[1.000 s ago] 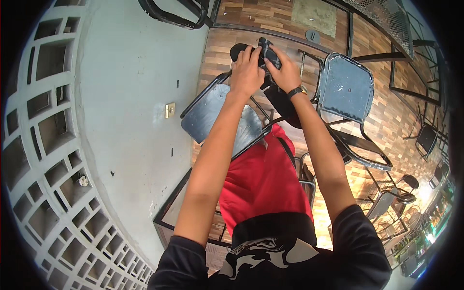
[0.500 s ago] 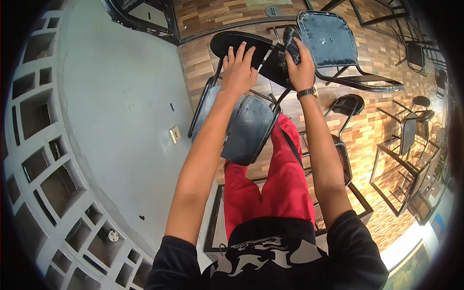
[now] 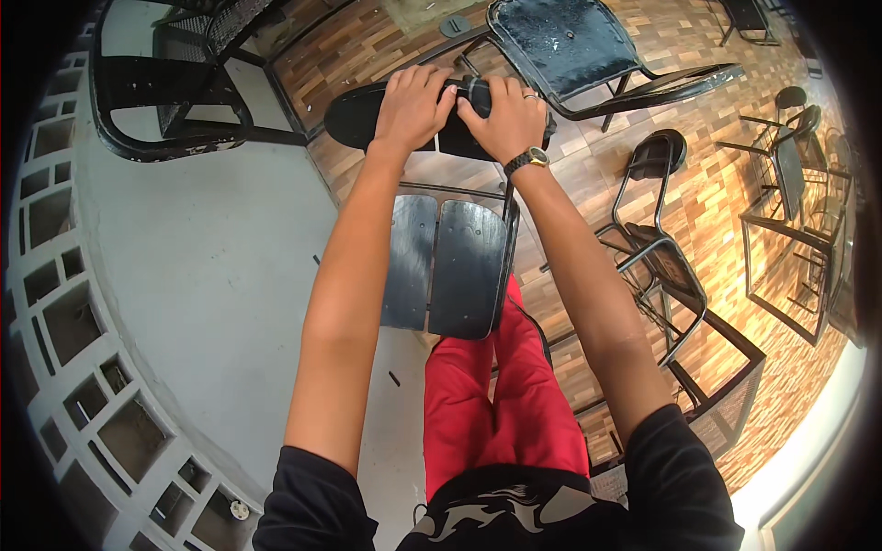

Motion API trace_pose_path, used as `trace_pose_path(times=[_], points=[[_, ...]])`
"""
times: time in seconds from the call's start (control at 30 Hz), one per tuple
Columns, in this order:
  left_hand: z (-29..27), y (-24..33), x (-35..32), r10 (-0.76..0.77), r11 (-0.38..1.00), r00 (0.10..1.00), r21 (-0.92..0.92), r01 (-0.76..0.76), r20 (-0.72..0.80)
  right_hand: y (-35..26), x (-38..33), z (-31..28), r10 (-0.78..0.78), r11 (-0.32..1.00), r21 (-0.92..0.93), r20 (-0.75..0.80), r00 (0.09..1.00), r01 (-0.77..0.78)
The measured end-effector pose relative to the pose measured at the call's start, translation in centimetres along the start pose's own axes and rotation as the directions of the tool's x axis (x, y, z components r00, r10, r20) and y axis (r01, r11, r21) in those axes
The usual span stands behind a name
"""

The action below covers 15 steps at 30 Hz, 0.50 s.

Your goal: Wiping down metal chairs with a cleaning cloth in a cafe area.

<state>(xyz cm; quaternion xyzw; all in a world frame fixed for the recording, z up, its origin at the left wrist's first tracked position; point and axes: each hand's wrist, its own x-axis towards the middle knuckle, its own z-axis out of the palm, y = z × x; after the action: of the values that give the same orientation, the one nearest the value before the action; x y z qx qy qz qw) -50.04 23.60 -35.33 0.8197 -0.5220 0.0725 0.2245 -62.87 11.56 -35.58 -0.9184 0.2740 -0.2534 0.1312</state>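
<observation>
A black chair stands in front of my legs, with its two-panel seat (image 3: 467,266) towards me and its dark backrest (image 3: 351,117) at the far side. The fingers of my left hand (image 3: 412,108) curl over the backrest's top edge near its middle. Close beside it, my right hand (image 3: 511,118) grips a dark checked cloth (image 3: 476,92) against the right part of the backrest. Much of the cloth is hidden under that hand. A ring and a black wristwatch (image 3: 527,161) are on my right hand and wrist.
Another black chair (image 3: 570,46) stands just beyond, to the right. A black metal-framed chair (image 3: 175,101) is at the upper left, by the grey wall (image 3: 220,275). More chairs, one nearby (image 3: 666,262), stand on the wood-patterned floor (image 3: 588,174) at right.
My right hand has moved left with the cloth, closer to my left hand. My left hand has gone from lying spread on the backrest to curling over its top edge. The view has shifted.
</observation>
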Motion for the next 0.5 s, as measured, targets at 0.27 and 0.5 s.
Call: trace_pose_path(times=[0.27, 0.5], points=[[-1.1, -2.6, -0.7, -0.085, 0.976, 0.996, 0.202, 0.085, -0.009, -1.1, 1.6, 2.3, -0.124, 0.988, -0.111, -0.173, 0.977, 0.106], [0.1, -2.4, -0.7, -0.052, 0.965, 0.984, 0.244, 0.093, -0.171, -2.0, 2.0, 3.0, -0.270, 0.956, -0.175, -0.201, 0.942, 0.237]])
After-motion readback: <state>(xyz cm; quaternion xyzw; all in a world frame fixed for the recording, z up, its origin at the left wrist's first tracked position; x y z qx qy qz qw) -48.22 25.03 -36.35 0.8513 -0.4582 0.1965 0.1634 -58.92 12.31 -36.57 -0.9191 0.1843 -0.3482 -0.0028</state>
